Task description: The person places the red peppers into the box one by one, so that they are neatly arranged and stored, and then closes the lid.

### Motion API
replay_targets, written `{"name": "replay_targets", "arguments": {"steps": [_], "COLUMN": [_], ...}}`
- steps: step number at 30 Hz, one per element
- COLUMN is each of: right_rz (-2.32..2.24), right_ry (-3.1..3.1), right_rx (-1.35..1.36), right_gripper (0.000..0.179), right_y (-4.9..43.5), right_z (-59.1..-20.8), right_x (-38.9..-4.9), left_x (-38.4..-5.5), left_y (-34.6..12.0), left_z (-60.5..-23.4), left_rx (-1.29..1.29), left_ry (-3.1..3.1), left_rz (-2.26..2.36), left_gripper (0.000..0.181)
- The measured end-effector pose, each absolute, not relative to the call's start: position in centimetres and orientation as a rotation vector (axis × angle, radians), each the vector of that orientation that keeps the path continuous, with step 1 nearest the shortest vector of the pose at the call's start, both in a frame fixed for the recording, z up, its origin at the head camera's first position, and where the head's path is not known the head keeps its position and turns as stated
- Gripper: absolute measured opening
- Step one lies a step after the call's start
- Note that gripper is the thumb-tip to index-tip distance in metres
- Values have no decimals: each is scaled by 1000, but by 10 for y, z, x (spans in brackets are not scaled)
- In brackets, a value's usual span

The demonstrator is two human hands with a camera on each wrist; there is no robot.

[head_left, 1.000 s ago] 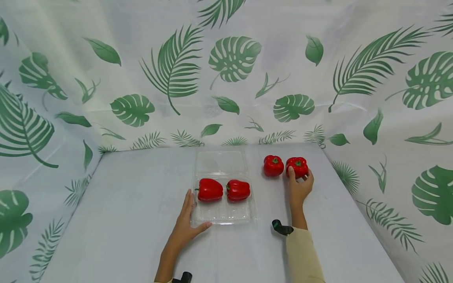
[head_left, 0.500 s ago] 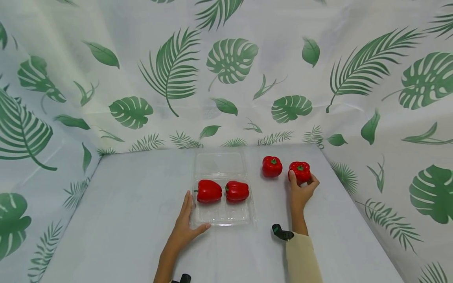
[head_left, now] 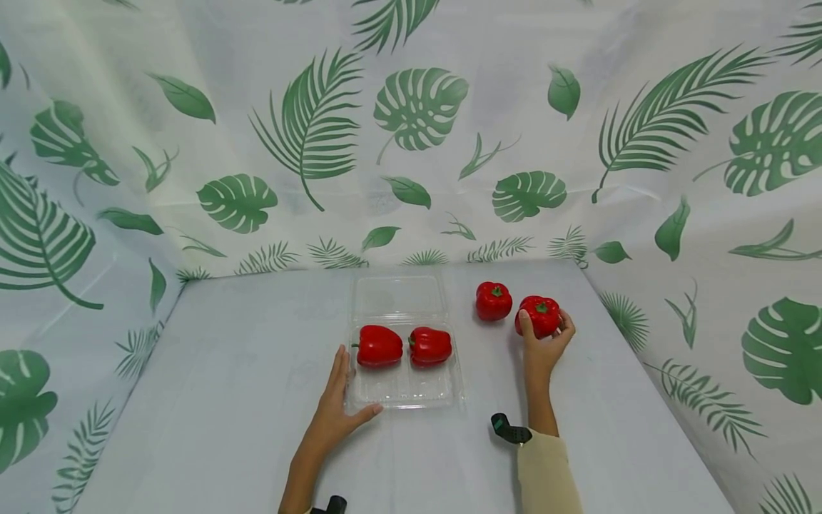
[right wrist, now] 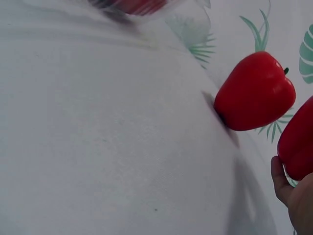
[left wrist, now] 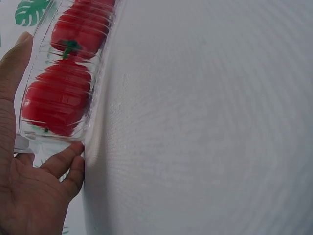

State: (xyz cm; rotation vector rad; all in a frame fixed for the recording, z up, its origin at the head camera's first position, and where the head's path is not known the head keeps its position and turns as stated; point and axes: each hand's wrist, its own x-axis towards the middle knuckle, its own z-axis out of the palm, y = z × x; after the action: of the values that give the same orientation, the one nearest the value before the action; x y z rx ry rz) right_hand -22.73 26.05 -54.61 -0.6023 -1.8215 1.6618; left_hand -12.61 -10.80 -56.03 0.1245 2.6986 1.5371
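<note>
My right hand (head_left: 541, 355) grips a red bell pepper (head_left: 541, 313), thumb on its near left side and fingers on its right. In the right wrist view this pepper (right wrist: 301, 142) appears raised off the table, with a shadow below. Another red bell pepper (head_left: 493, 303) stands upright just to its left, stem up. My left hand (head_left: 332, 408) lies at the near left corner of a clear plastic clamshell box (head_left: 411, 394), fingers straight along its side and thumb stretched along the front. Two red peppers lie on their sides in the box, one left (head_left: 379, 348) and one right (head_left: 431, 348).
The clamshell's lid (head_left: 399, 295) lies folded back, away from me. Under everything is a pale table (head_left: 237, 400). A white curtain (head_left: 449, 235) with green leaf prints encloses its back and sides.
My right hand has drawn its pepper nearer to me, first a little right and then slightly back left. The left hand, the box and the other peppers stay in place.
</note>
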Motion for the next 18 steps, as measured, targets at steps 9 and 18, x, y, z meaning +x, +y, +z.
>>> {"name": "replay_targets", "arguments": {"steps": [9,18], "right_rz": [1752,1852], "right_ry": [-1975,-2126], "right_rx": [-459,-292], "right_gripper": [86,79], "right_y": [244,230], "right_z": [-535,-532], "right_x": [-214,-203], "left_x": [-126,-125], "left_y": [-108,-108], "left_z": [-559,-559], "left_rx": [117,119], "left_ry": [2695,2681], "left_rz": [1537,1555], "left_gripper": [113,113]}}
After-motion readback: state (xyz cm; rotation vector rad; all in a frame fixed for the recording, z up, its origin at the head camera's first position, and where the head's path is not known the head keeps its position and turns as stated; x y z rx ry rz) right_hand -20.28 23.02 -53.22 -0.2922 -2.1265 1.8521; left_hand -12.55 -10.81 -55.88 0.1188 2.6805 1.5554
